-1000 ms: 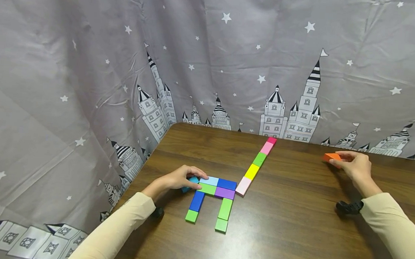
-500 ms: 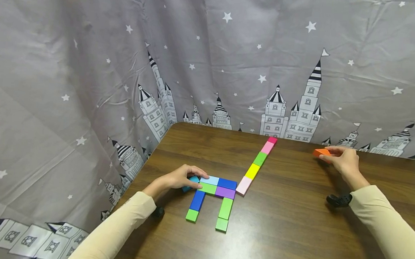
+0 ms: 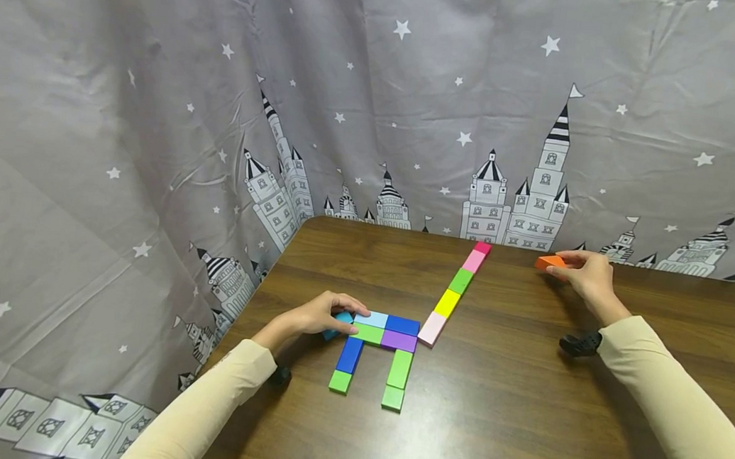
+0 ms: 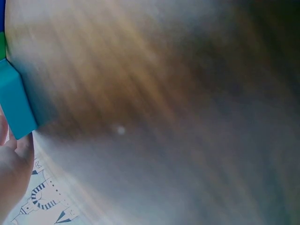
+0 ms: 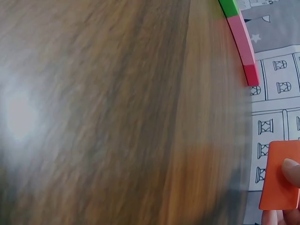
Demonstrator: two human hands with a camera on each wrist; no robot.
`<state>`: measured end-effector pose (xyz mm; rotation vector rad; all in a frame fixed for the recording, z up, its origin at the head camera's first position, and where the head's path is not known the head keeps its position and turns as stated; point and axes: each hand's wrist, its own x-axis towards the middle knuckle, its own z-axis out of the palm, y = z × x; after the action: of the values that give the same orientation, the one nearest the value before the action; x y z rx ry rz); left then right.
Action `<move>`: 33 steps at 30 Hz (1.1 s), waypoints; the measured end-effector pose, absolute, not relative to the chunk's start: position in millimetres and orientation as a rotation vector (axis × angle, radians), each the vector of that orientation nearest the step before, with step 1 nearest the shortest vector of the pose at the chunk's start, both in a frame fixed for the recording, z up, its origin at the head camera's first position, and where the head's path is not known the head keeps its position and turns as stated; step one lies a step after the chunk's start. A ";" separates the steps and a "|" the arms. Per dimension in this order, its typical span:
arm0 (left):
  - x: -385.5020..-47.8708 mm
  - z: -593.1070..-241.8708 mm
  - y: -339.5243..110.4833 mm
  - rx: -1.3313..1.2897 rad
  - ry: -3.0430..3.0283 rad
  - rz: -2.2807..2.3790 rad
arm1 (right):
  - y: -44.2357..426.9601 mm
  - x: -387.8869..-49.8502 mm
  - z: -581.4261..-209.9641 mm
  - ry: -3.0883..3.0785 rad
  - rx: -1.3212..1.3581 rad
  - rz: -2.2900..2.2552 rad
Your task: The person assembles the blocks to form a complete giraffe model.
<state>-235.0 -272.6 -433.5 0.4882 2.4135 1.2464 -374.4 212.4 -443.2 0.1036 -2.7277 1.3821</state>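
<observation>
In the head view my right hand (image 3: 588, 277) pinches an orange triangular block (image 3: 548, 263) above the back of the table; the right wrist view shows the thumb across the orange face. At the left, my left hand (image 3: 317, 315) rests by a flat figure of coloured blocks. Its fingertips lie at the light blue block (image 3: 374, 320) and the green block (image 3: 369, 335), over a teal block (image 3: 328, 335), part of which the thumb hides. Beside these lie a dark blue block (image 3: 403, 326) and a purple block (image 3: 399, 340).
A slanting row runs from a pale pink block (image 3: 432, 329) past a yellow block (image 3: 448, 303) to a red block (image 3: 482, 248) at the back edge. Two leg-like rows extend toward the front, ending in green blocks. A grey castle-print curtain (image 3: 379, 67) hangs behind the wooden table (image 3: 488, 423).
My right hand has moved left and slightly toward the back with the orange triangular block. My left hand and the laid blocks have stayed in place.
</observation>
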 end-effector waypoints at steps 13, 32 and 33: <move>-235.6 -432.8 -274.3 0.501 2.416 1.234 | 181.6 -383.5 -447.5 -2.707 0.101 1.478; -236.6 -434.2 -276.5 0.524 2.416 1.205 | 142.6 -394.0 -458.3 -2.709 0.056 1.490; -237.1 -434.1 -276.7 0.527 2.418 1.202 | 141.1 -394.4 -458.9 -2.707 0.056 1.494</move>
<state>-237.1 -276.7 -434.1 0.5272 2.4176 1.2018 -394.4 141.1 -458.9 0.0558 -2.7071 1.4935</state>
